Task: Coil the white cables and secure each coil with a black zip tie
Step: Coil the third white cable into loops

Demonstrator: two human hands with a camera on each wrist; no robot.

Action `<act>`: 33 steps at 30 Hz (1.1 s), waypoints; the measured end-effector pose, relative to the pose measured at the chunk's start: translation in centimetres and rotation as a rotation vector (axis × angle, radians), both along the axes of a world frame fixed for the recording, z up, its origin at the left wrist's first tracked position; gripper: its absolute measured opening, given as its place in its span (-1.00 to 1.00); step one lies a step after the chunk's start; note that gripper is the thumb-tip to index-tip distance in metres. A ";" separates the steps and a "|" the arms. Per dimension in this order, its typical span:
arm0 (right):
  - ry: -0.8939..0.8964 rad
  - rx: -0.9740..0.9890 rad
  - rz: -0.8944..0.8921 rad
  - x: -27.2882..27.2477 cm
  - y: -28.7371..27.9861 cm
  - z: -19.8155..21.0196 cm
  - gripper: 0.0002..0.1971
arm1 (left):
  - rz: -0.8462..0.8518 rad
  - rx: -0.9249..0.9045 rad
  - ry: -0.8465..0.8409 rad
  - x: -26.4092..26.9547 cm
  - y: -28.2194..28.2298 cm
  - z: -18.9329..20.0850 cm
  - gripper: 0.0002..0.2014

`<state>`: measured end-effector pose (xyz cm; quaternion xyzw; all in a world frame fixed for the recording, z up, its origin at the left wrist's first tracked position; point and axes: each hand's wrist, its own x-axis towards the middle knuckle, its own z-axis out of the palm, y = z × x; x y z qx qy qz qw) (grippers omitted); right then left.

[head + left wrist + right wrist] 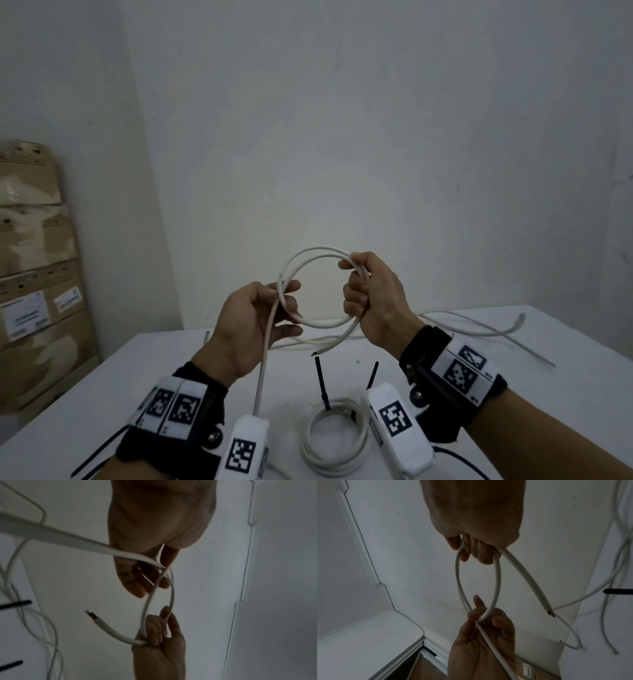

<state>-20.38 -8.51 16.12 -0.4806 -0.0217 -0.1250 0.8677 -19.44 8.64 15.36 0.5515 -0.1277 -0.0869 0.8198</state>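
Observation:
A white cable (320, 323) forms a loop of about two turns in the air above the white table (164, 383). My right hand (352, 284) grips the loop's right side in a fist. My left hand (289, 305) holds the left side, fingers curled round the strands. From there the cable's tail (262, 373) runs down towards me. Its cut end (318, 352) hangs below the loop. The wrist views show the same loop (172, 595) (497, 581) stretched between both hands. A coiled cable (334, 440) with a black zip tie (323, 383) lies on the table.
A second black zip tie (372, 375) sticks up beside the coiled cable. Loose white cables (479, 327) lie at the table's back right. More black zip ties (92, 460) lie near the front left edge. Cardboard boxes (34, 274) are stacked against the left wall.

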 end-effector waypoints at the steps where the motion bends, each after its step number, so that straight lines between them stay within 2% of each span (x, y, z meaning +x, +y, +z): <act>1: -0.021 -0.016 0.012 -0.1 0.1 -0.1 -0.78 | -0.030 -0.027 0.017 0.1 0.2 0.2 -0.64; 4: -0.082 -0.085 0.006 -0.2 0.4 -0.3 -0.79 | -0.031 -0.049 -0.011 0.4 0.2 0.5 -0.62; 8: -0.149 -0.162 0.039 -0.1 0.3 -0.8 -0.81 | 0.004 0.124 -0.144 0.6 0.5 0.9 -0.81; 11: -0.190 -0.272 0.081 0.2 0.3 -1.2 -0.82 | -0.074 0.266 -0.184 0.8 1.1 1.7 -0.76; 13: -0.205 -0.350 0.107 0.3 0.4 -1.2 -0.82 | -0.188 0.338 -0.119 0.8 1.3 2.5 -0.66; 15: -0.207 -0.405 0.130 0.3 0.6 -1.0 -0.81 | -0.219 0.425 -0.091 1.0 1.2 3.2 -0.61; 19: -0.193 -0.400 0.159 0.6 0.6 -0.8 -0.80 | -0.027 0.491 -0.199 1.3 0.2 3.4 -0.73; 26: -0.195 -0.517 0.177 0.4 0.1 -2.9 -0.74 | 0.213 0.312 -0.230 2.2 0.9 2.8 -0.78; 28: -0.160 -0.429 0.218 0.4 0.2 -3.3 -0.75 | 0.253 0.256 -0.223 2.4 1.1 2.4 -0.78; 33: -0.009 0.023 0.309 0.8 1.6 -2.6 -0.78 | 0.335 0.164 -0.204 2.0 0.5 0.8 -0.78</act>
